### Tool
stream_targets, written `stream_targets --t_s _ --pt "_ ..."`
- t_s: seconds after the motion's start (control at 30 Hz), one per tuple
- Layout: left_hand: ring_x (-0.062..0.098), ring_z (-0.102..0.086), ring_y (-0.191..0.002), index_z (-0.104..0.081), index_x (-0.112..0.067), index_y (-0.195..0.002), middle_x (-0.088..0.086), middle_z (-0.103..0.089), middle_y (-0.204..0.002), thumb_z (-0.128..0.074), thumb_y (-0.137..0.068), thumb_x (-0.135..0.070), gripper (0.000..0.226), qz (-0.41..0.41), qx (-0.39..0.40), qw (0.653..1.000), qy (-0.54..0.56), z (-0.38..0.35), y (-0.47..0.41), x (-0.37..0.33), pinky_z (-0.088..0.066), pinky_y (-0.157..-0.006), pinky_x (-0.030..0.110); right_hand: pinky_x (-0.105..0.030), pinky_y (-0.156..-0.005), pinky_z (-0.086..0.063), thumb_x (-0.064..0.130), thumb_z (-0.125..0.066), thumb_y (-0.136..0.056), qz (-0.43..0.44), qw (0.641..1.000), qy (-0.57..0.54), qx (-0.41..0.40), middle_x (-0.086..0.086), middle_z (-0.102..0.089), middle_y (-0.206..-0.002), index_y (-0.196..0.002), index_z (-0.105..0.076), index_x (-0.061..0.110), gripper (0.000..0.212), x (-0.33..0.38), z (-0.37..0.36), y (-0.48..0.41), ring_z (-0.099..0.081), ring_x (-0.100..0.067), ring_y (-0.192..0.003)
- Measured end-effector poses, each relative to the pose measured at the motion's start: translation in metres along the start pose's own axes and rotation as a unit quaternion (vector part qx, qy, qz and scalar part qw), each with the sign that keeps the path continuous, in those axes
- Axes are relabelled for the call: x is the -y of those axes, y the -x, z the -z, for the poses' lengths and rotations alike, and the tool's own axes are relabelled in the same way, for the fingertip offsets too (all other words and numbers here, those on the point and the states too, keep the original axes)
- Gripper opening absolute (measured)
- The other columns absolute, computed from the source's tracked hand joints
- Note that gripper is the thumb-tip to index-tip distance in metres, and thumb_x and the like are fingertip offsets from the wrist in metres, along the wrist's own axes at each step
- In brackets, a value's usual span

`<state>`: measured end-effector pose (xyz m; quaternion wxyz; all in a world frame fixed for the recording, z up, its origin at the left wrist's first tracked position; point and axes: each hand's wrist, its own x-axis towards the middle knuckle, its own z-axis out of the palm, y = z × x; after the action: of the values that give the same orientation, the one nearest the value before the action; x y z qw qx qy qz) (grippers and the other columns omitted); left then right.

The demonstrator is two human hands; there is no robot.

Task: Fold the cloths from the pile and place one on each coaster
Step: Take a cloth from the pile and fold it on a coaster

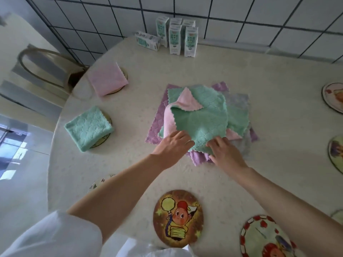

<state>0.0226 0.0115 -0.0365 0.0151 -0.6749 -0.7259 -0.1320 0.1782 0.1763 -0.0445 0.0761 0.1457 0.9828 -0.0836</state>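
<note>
**Two coasters covered, third cloth in hand**

A folded pink cloth (pixel 107 80) and a folded green cloth (pixel 88 127) each lie on a coaster at the left. The left hand (pixel 172 143) and right hand (pixel 226 153) pinch the near edge of a green-and-pink cloth (pixel 200 117), still unfolded on top of the pile (pixel 156 125) mid-table. The near cartoon coaster (pixel 178 217) and several others are still bare. Those at the right are cut off, and the left forearm half hides one. The number of cloths in the pile is unclear.
</note>
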Motion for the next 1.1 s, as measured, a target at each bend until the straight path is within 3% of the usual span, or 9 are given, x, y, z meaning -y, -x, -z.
stream_targets --t_s 0.17,0.33,0.47,0.57,0.7,0.8,0.93,1.03,1.1 --pt "0.025 -0.063 -0.097 -0.072 -0.015 -0.096 0.001 -0.069 -0.102 -0.074 -0.068 -0.008 0.029 0.012 0.077 0.992 -0.104 0.002 -0.007 0.028 -0.05 -0.095 0.041 -0.034 -0.065 -0.053 0.028 -0.082 -0.059 0.018 1.0 0.004 -0.009 -0.008 -0.057 -0.091 -0.094 -0.063 0.011 0.043 -0.004 -0.003 -0.004 -0.058 -0.027 -0.081" --pt "0.029 -0.062 -0.091 -0.069 -0.01 -0.097 0.006 -0.066 -0.099 -0.083 -0.053 -0.005 0.047 0.076 0.134 0.975 -0.159 0.021 0.002 0.055 -0.053 -0.081 0.042 -0.036 -0.064 -0.054 0.019 -0.077 -0.069 0.033 0.999 0.0 -0.03 -0.005 -0.059 -0.09 -0.091 -0.063 0.011 0.028 -0.013 -0.011 -0.007 -0.058 -0.025 -0.082" --pt "0.027 -0.062 -0.087 -0.069 -0.011 -0.089 0.005 -0.066 -0.095 -0.081 -0.054 -0.005 0.037 0.062 0.148 0.968 -0.192 0.022 0.004 0.065 -0.052 -0.074 0.037 -0.031 -0.056 -0.049 0.016 -0.068 -0.076 0.028 0.997 -0.044 -0.05 -0.001 -0.058 -0.077 -0.076 -0.059 0.013 0.009 -0.014 -0.006 -0.01 -0.057 -0.021 -0.073" --pt "0.023 -0.064 -0.08 -0.071 -0.012 -0.077 0.003 -0.067 -0.084 -0.08 -0.057 -0.002 0.023 0.055 0.113 0.978 -0.166 0.021 0.005 0.071 -0.053 -0.071 0.033 -0.024 -0.052 -0.041 0.013 -0.059 -0.081 0.005 0.989 -0.121 -0.086 0.001 -0.057 -0.077 -0.08 -0.057 0.011 0.004 -0.014 0.009 -0.01 -0.054 -0.016 -0.07" --pt "0.02 -0.07 -0.081 -0.071 -0.012 -0.09 0.002 -0.073 -0.091 -0.074 -0.076 -0.001 0.019 0.116 0.068 0.991 0.008 0.03 0.002 0.075 -0.057 -0.077 0.036 -0.029 -0.05 -0.045 0.014 -0.055 -0.088 -0.036 0.977 -0.171 -0.119 0.003 -0.061 -0.075 -0.089 -0.054 0.013 0.001 -0.018 0.041 -0.024 -0.058 -0.015 -0.064" --pt "0.016 -0.069 -0.071 -0.065 -0.016 -0.094 0.0 -0.073 -0.093 -0.059 -0.092 -0.012 0.007 0.212 0.023 0.97 0.117 0.048 -0.007 0.079 -0.06 -0.066 0.036 -0.032 -0.049 -0.047 0.016 -0.052 -0.092 -0.036 0.972 -0.162 -0.165 0.0 -0.065 -0.074 -0.094 -0.055 0.015 0.004 -0.025 0.068 -0.043 -0.061 -0.02 -0.062" --pt "0.019 -0.062 -0.073 -0.063 -0.009 -0.102 0.002 -0.067 -0.089 -0.058 -0.092 -0.012 0.011 0.337 -0.096 0.923 0.159 0.083 -0.023 0.093 -0.05 -0.066 0.028 -0.035 -0.058 -0.046 0.018 -0.052 -0.093 -0.071 0.96 -0.154 -0.225 -0.012 -0.071 -0.086 -0.103 -0.064 0.016 0.016 -0.033 0.105 -0.075 -0.065 -0.032 -0.075" --pt "0.028 -0.058 -0.073 -0.062 -0.005 -0.098 0.011 -0.062 -0.082 -0.057 -0.091 -0.013 0.012 0.4 -0.132 0.895 0.147 0.111 -0.029 0.108 -0.046 -0.065 0.031 -0.035 -0.065 -0.048 0.024 -0.052 -0.094 -0.093 0.957 -0.135 -0.24 -0.013 -0.072 -0.094 -0.108 -0.067 0.016 0.022 -0.035 0.139 -0.091 -0.066 -0.033 -0.084" --pt "0.032 -0.063 -0.07 -0.064 -0.004 -0.091 0.014 -0.062 -0.078 -0.058 -0.091 -0.014 0.012 0.417 -0.157 0.88 0.164 0.128 -0.029 0.118 -0.054 -0.066 0.037 -0.029 -0.062 -0.044 0.022 -0.053 -0.094 -0.083 0.949 -0.159 -0.259 -0.011 -0.073 -0.091 -0.103 -0.069 0.01 0.021 -0.03 0.16 -0.096 -0.066 -0.03 -0.082"
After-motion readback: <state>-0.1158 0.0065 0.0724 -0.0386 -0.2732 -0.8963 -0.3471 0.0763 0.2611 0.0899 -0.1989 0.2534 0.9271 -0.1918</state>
